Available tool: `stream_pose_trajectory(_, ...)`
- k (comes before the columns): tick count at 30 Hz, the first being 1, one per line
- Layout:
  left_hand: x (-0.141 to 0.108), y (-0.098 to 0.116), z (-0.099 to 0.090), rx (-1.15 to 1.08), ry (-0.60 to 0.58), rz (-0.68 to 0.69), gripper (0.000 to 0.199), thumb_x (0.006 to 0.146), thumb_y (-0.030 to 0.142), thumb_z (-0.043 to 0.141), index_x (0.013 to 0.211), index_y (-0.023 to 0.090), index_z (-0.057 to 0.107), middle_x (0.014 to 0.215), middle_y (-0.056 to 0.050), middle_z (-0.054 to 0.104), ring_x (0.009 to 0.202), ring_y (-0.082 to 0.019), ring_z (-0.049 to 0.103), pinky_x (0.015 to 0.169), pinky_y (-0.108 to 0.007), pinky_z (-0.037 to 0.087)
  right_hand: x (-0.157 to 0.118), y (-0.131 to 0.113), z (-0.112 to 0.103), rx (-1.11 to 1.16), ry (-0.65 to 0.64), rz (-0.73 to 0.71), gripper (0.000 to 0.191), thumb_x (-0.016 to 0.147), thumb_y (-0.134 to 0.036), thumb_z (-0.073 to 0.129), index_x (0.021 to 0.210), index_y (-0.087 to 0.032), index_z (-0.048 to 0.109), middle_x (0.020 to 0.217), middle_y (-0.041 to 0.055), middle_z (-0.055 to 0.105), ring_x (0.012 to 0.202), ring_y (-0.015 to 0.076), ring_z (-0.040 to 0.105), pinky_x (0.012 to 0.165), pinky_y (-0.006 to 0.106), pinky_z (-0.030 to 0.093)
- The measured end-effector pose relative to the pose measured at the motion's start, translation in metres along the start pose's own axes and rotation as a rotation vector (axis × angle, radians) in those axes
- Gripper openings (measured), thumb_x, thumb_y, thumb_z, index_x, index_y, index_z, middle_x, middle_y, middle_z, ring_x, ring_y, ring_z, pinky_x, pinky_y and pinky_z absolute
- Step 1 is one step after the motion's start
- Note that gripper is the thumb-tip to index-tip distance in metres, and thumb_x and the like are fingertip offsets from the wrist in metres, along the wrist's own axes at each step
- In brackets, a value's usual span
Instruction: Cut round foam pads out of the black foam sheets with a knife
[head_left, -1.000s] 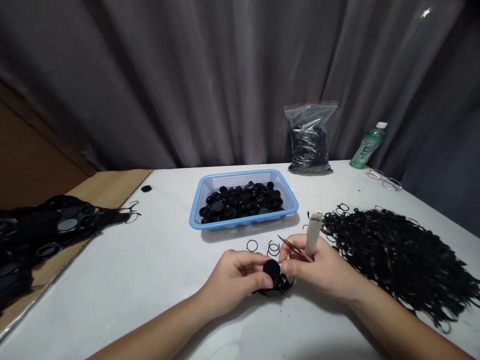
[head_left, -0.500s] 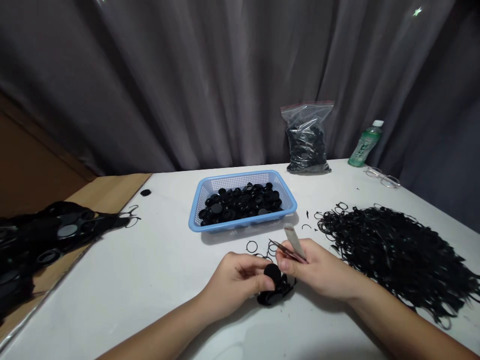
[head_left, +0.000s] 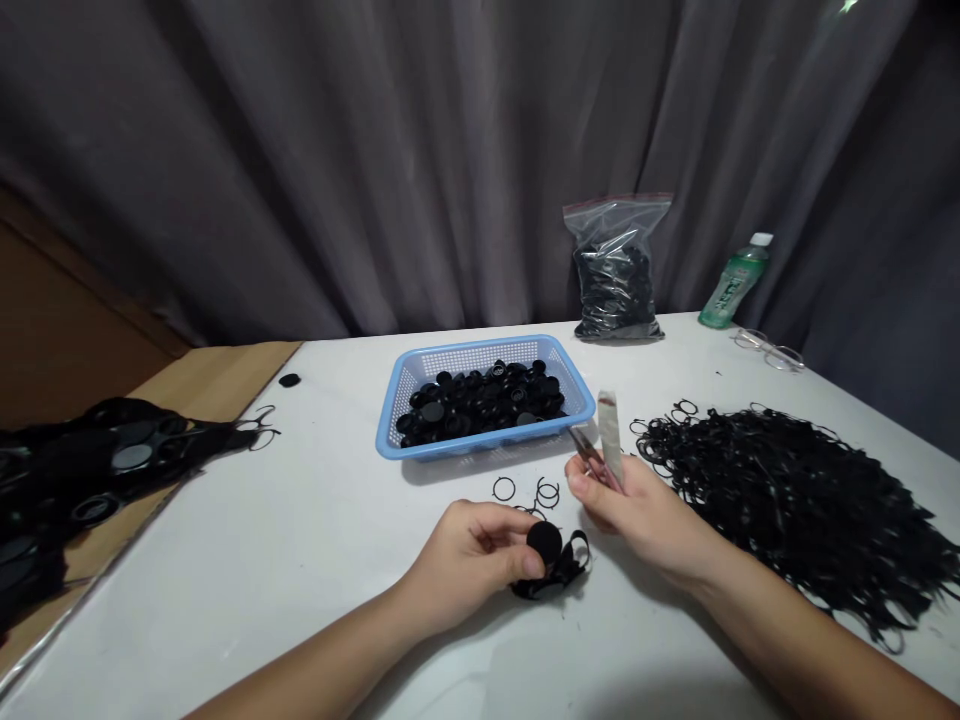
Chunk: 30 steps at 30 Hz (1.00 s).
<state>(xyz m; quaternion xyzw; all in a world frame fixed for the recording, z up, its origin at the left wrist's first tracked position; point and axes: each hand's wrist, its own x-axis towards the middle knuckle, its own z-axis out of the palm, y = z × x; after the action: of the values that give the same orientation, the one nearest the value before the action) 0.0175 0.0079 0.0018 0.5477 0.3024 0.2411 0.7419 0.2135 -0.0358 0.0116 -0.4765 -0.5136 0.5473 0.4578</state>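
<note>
Between thumb and fingers, my left hand (head_left: 472, 555) pinches a round black disc (head_left: 544, 541). Under and beside that disc, curled black strips and discs (head_left: 559, 578) lie on the table. My right hand (head_left: 637, 505) is closed around pointed tweezers (head_left: 592, 460) with reddish grips; a pale flat strip (head_left: 610, 435) stands up from the same hand. The tweezers' tips point up and left, near the front right corner of a blue basket (head_left: 480, 442). Black round parts (head_left: 480, 400) fill the basket. Thin black rings (head_left: 504, 489) lie behind my left hand.
On the right spreads a large heap of black scraps (head_left: 795, 510). Farther back are a zip bag (head_left: 616, 285), a green bottle (head_left: 733, 285) and glasses (head_left: 769, 350). At left, black pieces (head_left: 112, 460) lie on cardboard (head_left: 217, 380), near a lone disc (head_left: 289, 380).
My right hand has moved away from the disc, up and to the right, with the tweezers and pale strip. My left hand still holds the disc in nearly the same place.
</note>
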Motion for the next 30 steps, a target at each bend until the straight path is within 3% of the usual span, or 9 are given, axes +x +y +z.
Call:
stream_pose_trajectory(4, 0.001, 0.0, -0.001, -0.048, 0.026, -0.01, 0.033, 0.055, 0.038, 0.087, 0.07, 0.012, 0.077, 0.06, -0.004, 0.069, 0.055, -0.011, 0.057, 0.055, -0.024, 0.044, 0.002, 0.0, -0.006, -0.001, 0.08, 0.067, 0.039, 0.081, -0.055, 0.062, 0.077, -0.018, 0.05, 0.056, -0.0087, 0.029, 0.049, 0.0078, 0.023, 0.045, 0.024, 0.02)
stream_pose_trajectory(10, 0.002, -0.001, -0.002, -0.05, 0.026, -0.019, 0.032, 0.053, 0.036, 0.088, 0.073, 0.012, 0.077, 0.061, -0.004, 0.07, 0.055, -0.011, 0.058, 0.055, -0.023, 0.045, -0.001, -0.003, 0.002, 0.058, -0.174, 0.054, 0.038, 0.075, -0.051, 0.071, 0.074, -0.015, 0.056, 0.062, -0.004, 0.044, 0.056, 0.0091, 0.035, 0.052, 0.024, 0.028)
stream_pose_trajectory(14, 0.001, -0.004, -0.001, -0.048, 0.01, -0.007, 0.029, 0.06, 0.034, 0.085, 0.075, 0.011, 0.076, 0.063, -0.004, 0.071, 0.057, -0.012, 0.06, 0.056, -0.022, 0.048, -0.001, 0.002, 0.003, 0.027, -0.162, 0.028, 0.042, 0.076, -0.057, 0.067, 0.08, -0.016, 0.055, 0.064, -0.0033, 0.046, 0.059, 0.0103, 0.038, 0.054, 0.024, 0.03)
stream_pose_trajectory(17, 0.002, -0.005, 0.001, -0.123, 0.032, 0.034, 0.02, 0.066, 0.027, 0.083, 0.079, 0.013, 0.075, 0.067, -0.003, 0.073, 0.06, -0.011, 0.064, 0.058, -0.02, 0.051, -0.003, 0.005, 0.001, -0.079, -0.096, -0.122, 0.046, 0.083, -0.064, 0.053, 0.085, -0.018, 0.054, 0.065, -0.0029, 0.046, 0.057, 0.011, 0.038, 0.053, 0.024, 0.032)
stream_pose_trajectory(19, 0.002, -0.006, 0.002, -0.167, 0.05, 0.092, 0.017, 0.066, 0.021, 0.083, 0.079, 0.016, 0.075, 0.07, -0.003, 0.074, 0.062, -0.011, 0.066, 0.059, -0.018, 0.052, -0.006, 0.004, 0.0, -0.242, -0.069, -0.26, 0.043, 0.09, -0.059, 0.045, 0.079, -0.018, 0.055, 0.063, -0.0021, 0.048, 0.055, 0.0108, 0.04, 0.052, 0.024, 0.032)
stream_pose_trajectory(25, -0.003, 0.0, 0.004, -0.142, 0.067, 0.354, 0.018, 0.068, 0.012, 0.08, 0.082, 0.024, 0.078, 0.071, 0.0, 0.075, 0.06, -0.007, 0.067, 0.059, -0.012, 0.054, -0.014, -0.005, -0.003, -0.777, 0.057, -0.81, 0.032, 0.093, -0.039, 0.052, 0.072, -0.015, 0.059, 0.053, -0.0023, 0.051, 0.049, 0.0098, 0.039, 0.049, 0.024, 0.027)
stream_pose_trajectory(30, -0.005, 0.006, 0.005, -0.007, 0.132, 0.502, 0.026, 0.067, 0.006, 0.078, 0.084, 0.026, 0.079, 0.074, -0.002, 0.077, 0.06, -0.011, 0.07, 0.057, -0.014, 0.057, -0.018, -0.008, 0.0, -0.875, 0.143, -0.898, 0.032, 0.095, -0.034, 0.051, 0.07, -0.015, 0.058, 0.049, -0.0025, 0.05, 0.047, 0.0099, 0.037, 0.048, 0.025, 0.027)
